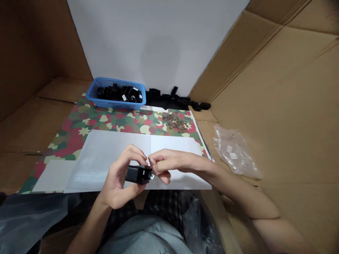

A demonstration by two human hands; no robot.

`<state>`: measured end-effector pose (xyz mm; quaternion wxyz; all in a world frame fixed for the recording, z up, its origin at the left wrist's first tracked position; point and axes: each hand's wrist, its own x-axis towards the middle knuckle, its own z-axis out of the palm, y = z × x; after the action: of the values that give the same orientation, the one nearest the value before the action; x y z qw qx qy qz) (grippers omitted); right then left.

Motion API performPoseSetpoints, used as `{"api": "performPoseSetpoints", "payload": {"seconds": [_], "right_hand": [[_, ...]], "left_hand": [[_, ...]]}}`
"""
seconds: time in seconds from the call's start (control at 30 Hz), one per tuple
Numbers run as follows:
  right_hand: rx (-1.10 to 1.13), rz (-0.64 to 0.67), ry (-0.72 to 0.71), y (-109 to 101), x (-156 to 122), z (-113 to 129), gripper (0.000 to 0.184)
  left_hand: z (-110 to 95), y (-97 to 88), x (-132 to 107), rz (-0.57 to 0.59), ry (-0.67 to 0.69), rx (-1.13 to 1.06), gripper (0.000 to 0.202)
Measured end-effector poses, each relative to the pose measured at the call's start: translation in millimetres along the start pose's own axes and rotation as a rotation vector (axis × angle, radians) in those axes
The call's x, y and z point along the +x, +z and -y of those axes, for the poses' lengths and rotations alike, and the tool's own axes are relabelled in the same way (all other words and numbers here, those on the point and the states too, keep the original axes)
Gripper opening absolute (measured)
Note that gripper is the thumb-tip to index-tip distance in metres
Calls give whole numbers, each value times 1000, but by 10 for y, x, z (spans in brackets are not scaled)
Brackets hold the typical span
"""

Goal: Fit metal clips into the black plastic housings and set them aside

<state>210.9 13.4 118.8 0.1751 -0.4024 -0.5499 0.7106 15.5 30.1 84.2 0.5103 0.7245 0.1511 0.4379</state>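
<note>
My left hand (120,178) is closed round a black box-shaped plastic part (137,174), with the thumb below it and the fingers above. A small shiny metal piece (151,175) shows at the part's right end. My right hand (165,163) is closed with its fingertips pinched against that same end. What the right fingertips hold, if anything, is hidden. Both hands are over the front of the white sheets (106,148) on the table.
A blue basket (116,104) of black plastic parts stands at the back left. More black parts (182,100) lie along the white back wall. Small metal pieces (174,122) are heaped on the patterned mat (106,120). A clear plastic bag (237,153) lies right, beside cardboard walls (286,106).
</note>
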Motion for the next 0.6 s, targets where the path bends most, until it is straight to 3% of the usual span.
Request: {"api": "performPoseSetpoints", "payload": {"seconds": [0.27, 0.37, 0.5, 0.6], "right_hand": [[-35, -195, -96, 41, -42, -59, 33], [-80, -206, -132, 97, -72, -134, 31], [-165, -323, -120, 178, -110, -138, 23], [-165, -307, -111, 180, -146, -104, 23]], "left_hand": [[45, 0, -22, -79, -10, -10, 20], [36, 25, -33, -83, -28, -49, 20], [15, 47, -48, -84, -3, -45, 20], [-6, 39, -70, -65, 8, -26, 23]]}}
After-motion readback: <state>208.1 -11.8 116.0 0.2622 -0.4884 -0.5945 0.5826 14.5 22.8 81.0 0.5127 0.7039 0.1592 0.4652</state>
